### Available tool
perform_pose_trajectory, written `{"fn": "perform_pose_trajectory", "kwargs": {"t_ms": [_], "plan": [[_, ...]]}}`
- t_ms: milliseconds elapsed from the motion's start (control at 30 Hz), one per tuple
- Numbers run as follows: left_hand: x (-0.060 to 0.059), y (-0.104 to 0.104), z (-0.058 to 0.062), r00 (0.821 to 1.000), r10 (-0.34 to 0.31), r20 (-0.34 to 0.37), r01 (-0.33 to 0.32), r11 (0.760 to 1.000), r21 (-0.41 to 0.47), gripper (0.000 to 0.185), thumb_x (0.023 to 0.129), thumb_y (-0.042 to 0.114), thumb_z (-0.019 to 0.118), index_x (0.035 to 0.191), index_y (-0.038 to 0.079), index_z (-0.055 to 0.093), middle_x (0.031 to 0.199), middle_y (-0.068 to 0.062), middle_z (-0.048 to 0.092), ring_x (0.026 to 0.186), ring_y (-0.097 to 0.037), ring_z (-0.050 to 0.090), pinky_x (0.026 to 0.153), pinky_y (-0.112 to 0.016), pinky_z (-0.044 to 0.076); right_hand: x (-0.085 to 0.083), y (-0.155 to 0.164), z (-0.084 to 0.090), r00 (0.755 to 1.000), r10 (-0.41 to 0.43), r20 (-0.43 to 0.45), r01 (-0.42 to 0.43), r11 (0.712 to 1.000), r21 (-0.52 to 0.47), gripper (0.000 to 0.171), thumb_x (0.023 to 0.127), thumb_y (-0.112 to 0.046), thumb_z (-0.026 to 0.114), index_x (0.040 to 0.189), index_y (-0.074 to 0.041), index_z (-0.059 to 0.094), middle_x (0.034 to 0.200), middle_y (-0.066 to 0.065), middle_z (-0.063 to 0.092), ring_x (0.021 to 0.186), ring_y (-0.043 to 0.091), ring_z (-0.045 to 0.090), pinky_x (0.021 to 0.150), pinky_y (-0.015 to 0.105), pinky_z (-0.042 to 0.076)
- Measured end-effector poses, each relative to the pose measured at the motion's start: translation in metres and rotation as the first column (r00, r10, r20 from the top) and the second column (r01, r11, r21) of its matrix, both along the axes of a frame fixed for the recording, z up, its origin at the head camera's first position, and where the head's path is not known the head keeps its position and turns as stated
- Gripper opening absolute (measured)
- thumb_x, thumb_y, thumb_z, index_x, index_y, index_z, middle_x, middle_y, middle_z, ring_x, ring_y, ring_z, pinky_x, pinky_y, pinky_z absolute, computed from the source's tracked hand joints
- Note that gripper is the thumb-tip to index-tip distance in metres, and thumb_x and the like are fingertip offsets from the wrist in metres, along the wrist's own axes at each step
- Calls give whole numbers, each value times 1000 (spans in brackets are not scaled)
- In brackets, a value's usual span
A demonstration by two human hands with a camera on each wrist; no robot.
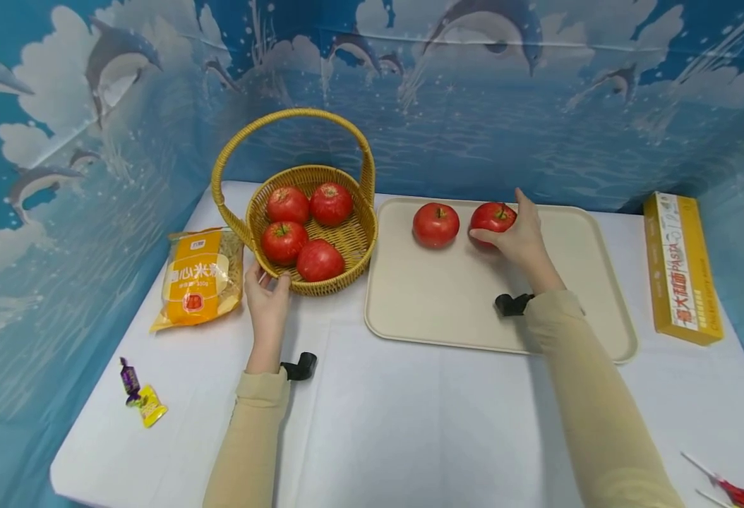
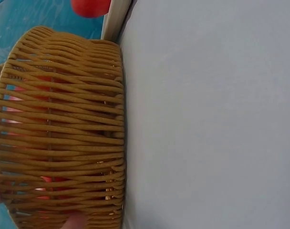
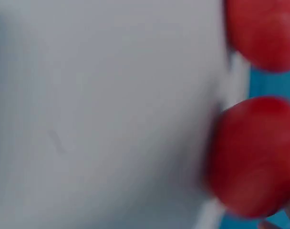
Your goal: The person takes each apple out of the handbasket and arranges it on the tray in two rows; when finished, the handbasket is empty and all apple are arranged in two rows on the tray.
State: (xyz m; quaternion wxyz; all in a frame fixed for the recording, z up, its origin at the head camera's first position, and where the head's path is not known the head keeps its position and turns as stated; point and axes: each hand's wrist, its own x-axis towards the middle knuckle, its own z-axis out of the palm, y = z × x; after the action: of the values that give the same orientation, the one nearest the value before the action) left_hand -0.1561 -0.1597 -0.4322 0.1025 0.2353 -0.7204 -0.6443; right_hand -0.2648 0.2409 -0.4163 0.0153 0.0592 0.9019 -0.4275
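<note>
two hands: right grips an apple, left steadies basket.

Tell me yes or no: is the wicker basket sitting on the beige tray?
No, the wicker basket stands on the white table just left of the beige tray, which carries two red apples only.

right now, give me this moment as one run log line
left hand: steadies basket | right hand: grips apple on tray | second apple beside it | basket: four apples
</note>
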Motion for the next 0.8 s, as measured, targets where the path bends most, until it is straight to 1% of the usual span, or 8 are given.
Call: {"fn": "perform_pose_trajectory", "kwargs": {"t_ms": [133,200,267,333,467,567,667,800], "plan": [[-1,2,2,1000,-2,-24,2,1000,-2,67,94,7,58,153,5,26,155,-17,29,141,-30,36,112,-39,42,15,-31,39,987,46,-155,-40,998,44,94,85,-42,73,157,-13,20,164,10,13,151,33,7,113,66,28],[-2,3,3,999,-1,-36,0,1000,-3,67,94,6,58,153,5,26,155,-17,29,142,-30,36,112,-38,42,21,-53,56,974,102,-202,-96,995,40,83,86,-44,71,153,-12,33,161,10,23,149,30,14,114,63,28],[-2,4,3,999,1,-42,-1,1000,-2,67,94,6,58,153,5,26,155,-17,29,141,-30,36,112,-38,42,26,-77,68,963,166,-213,-161,986,37,76,87,-46,70,148,-13,42,158,9,30,146,29,23,114,60,30],[-2,4,3,999,1,-39,-1,1000,-3,67,94,6,58,153,5,26,155,-16,29,141,-29,37,111,-38,42,28,-101,73,951,228,-208,-227,973,29,70,87,-47,69,145,-14,48,154,9,36,142,28,31,113,57,33],[-2,4,2,1000,1,-29,-1,1000,-1,66,95,7,58,153,5,26,155,-17,29,141,-29,36,111,-39,43,30,-147,70,930,341,-141,-343,939,5,65,87,-48,69,140,-16,52,147,8,45,134,27,42,109,51,40],[-1,3,2,1000,3,-22,-3,1000,3,66,95,8,58,153,4,25,154,-18,28,141,-29,36,111,-39,43,26,-177,60,904,418,-86,-421,906,-26,63,88,-46,69,139,-11,54,142,10,52,129,29,48,106,46,44],[0,3,1,1000,6,-18,-6,1000,5,66,95,8,58,152,3,26,154,-18,29,141,-29,36,111,-39,43,20,-202,49,870,493,-5,-493,870,-16,66,90,-46,66,140,-6,50,141,13,54,129,29,51,107,42,45],[1,3,0,1000,6,-12,-6,1000,1,65,95,8,58,152,3,26,154,-18,29,141,-29,37,111,-39,43,14,-226,40,819,552,158,-563,826,29,78,89,-55,62,145,-3,41,145,15,50,132,29,49,109,42,44]]}}
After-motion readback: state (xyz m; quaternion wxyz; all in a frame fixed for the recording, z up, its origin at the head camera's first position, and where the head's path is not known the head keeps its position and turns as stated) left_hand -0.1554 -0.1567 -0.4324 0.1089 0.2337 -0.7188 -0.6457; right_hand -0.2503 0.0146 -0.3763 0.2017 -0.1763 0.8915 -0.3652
